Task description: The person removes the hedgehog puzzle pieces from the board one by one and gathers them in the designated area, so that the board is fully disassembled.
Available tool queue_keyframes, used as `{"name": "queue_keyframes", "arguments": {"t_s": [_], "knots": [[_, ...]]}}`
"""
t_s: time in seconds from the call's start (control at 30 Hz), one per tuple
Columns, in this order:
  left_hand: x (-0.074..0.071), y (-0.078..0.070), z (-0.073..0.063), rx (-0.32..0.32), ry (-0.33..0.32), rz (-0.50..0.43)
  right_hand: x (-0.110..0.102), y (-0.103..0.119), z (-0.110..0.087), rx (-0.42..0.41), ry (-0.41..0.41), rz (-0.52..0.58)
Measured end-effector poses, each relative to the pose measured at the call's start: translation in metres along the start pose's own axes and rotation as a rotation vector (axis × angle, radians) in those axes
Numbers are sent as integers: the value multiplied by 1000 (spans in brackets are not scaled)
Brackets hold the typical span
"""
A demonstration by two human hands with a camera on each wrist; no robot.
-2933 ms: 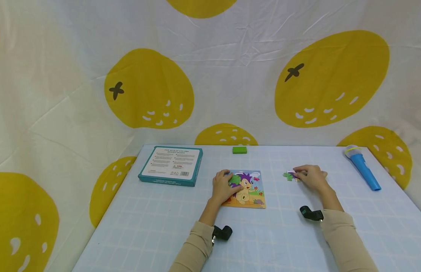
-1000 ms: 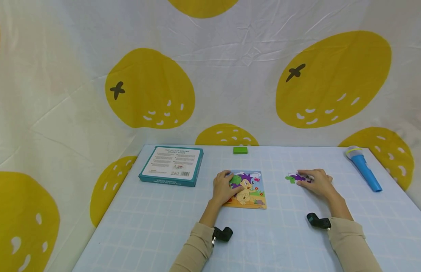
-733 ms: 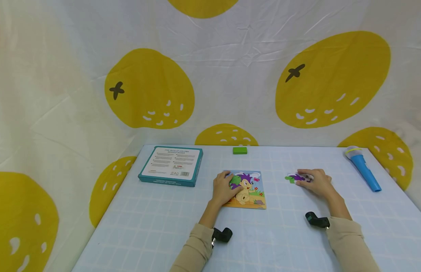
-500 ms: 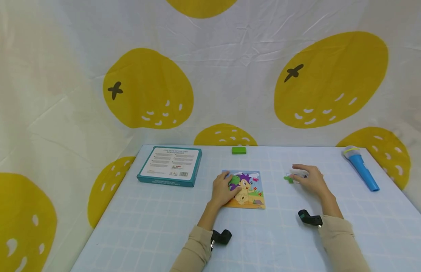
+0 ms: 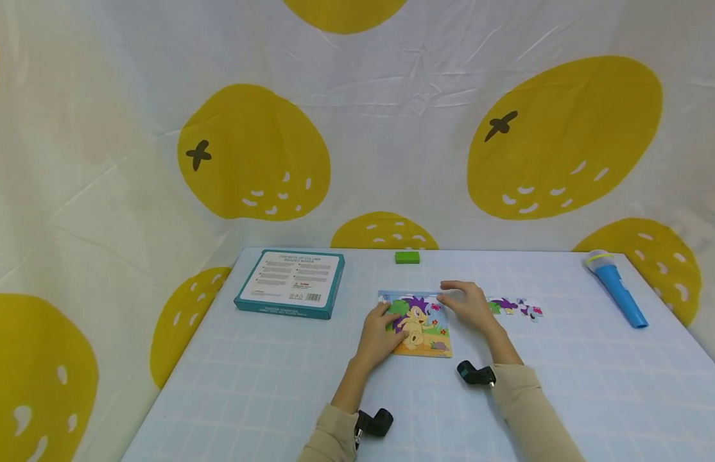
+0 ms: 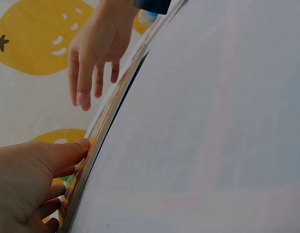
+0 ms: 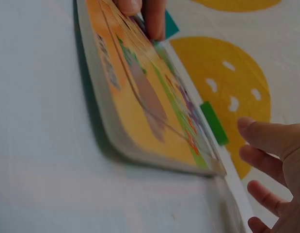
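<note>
A square picture puzzle board (image 5: 421, 348) with a purple-haired hedgehog character lies in the middle of the table. My left hand (image 5: 373, 335) rests over its left side, thumb and fingertips touching the board's face. In the left wrist view, that hand's thumb (image 6: 72, 153) lies on the board's edge. Near the upper right corner hovers my right hand (image 5: 470, 307), its thumb and index finger apart. Nothing shows between its spread fingers (image 7: 268, 165) in the right wrist view. To its right lie several loose puzzle pieces (image 5: 504, 303) in green, purple and pink, partly hidden by this hand.
A teal-edged flat box (image 5: 291, 282) lies at the back left. Behind the board, near the far table edge, sits a green block (image 5: 407, 257). A blue toy microphone (image 5: 620, 295) lies at the far right. A patterned cloth (image 5: 392, 128) hangs behind the table.
My right hand has left the loose pieces and moved left to the board's upper right corner. More of the pieces now show. My left hand has shifted slightly toward me on the board.
</note>
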State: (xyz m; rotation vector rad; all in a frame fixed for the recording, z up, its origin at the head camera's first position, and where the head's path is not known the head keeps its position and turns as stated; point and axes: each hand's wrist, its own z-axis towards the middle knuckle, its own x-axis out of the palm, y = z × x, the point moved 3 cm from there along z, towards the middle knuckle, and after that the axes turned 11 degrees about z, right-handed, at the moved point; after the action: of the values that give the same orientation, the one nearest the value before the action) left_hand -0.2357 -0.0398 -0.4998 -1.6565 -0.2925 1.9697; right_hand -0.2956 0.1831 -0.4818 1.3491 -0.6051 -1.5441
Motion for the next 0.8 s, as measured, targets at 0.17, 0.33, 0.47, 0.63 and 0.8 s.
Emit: {"name": "queue_keyframes", "arguments": {"t_s": [0.17,0.33,0.47,0.63,0.8], "knots": [[-5,-4,-11,55,-21,87,28,12,9,-71,40,38],[-6,-7,-19,94,-30,169,49,20,17,-119,39,-24],[-4,-8,-22,105,-29,187,62,25,21,-124,35,-88],[-5,-9,-23,126,-42,201,73,31,25,-107,112,-102],[-6,-9,-24,149,-57,202,79,32,27,-127,165,-171]]}}
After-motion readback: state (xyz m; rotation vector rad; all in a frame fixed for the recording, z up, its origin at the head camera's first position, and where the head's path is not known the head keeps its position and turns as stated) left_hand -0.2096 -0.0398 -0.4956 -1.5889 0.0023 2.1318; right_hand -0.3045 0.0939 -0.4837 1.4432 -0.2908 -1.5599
